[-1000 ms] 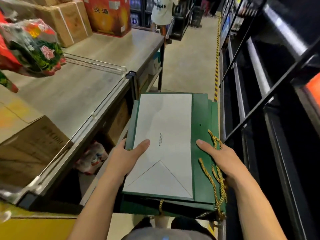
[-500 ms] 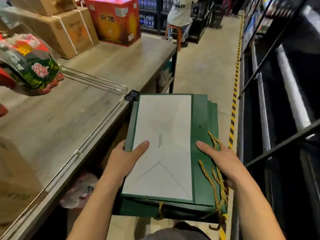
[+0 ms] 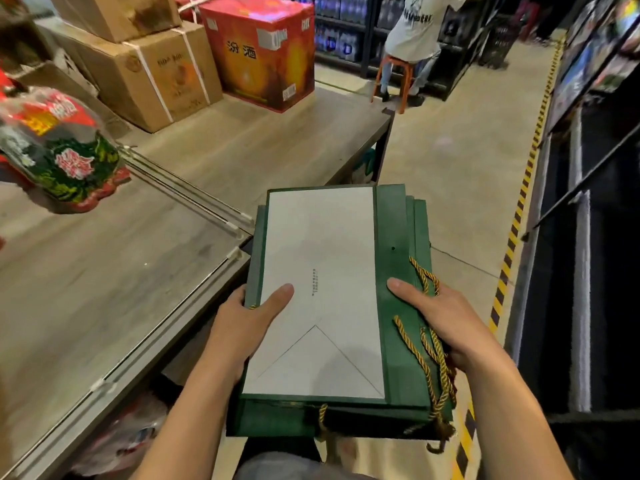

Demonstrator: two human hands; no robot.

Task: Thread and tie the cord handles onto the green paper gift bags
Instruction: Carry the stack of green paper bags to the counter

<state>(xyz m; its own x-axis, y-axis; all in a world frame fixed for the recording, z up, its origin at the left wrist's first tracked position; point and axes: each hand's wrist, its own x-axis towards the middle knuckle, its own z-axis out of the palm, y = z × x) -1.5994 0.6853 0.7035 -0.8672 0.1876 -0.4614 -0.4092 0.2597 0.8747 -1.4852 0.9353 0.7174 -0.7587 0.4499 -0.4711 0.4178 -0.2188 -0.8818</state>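
A flat stack of green paper gift bags [image 3: 398,306] lies level in front of me, its top bag showing a white folded bottom panel [image 3: 318,265]. My left hand [image 3: 242,327] grips the stack's left edge, thumb on the white panel. My right hand [image 3: 446,323] grips the right edge, thumb on the green strip, fingers under the stack. Gold twisted cord handles [image 3: 433,358] hang along that right edge beside and under my right hand. A small punched hole [image 3: 393,248] shows in the green strip.
A long grey wooden table [image 3: 138,271] runs along my left, carrying cardboard boxes [image 3: 149,71], a red carton [image 3: 263,53] and a red-and-green plastic-wrapped package [image 3: 65,154]. Dark metal shelving [image 3: 588,237] lines the right. A person sits on an orange stool [image 3: 394,81] far ahead.
The view has risen and moved forward along the table, showing more of the boxes and aisle. Both hands keep the same hold on the stack.
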